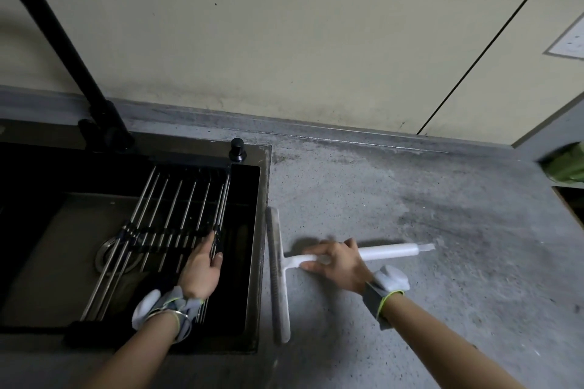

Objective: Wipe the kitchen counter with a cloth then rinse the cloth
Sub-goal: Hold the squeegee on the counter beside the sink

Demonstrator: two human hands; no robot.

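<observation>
1. A white squeegee (316, 259) is laid flat on the grey speckled counter (442, 230), just right of the sink (264, 199). No cloth can be made out in this view.
2. The squeegee is T-shaped: a long, narrow blade (278, 278) is set parallel to the sink's right rim and just beside it, and a round white handle (388, 252) is stretched away to the right, ended by a thin, pale tip.
3. The handle is gripped near the blade by the right hand (336, 262); the fingers are curled over it and the thumb is tucked below.
4. The left hand (202, 265) is rested on a rack of metal rods (177, 215) laid across the dark sink, its fingers held straight and together; nothing is grasped by it.
5. A rolled-back white and grey glove cuff is worn at each wrist.
6. A black faucet (63, 50) is arched over the sink's back edge, with a small black knob (237, 148) beside the corner.
7. Dark smudges are spread over the counter toward the beige wall (284, 25).
</observation>
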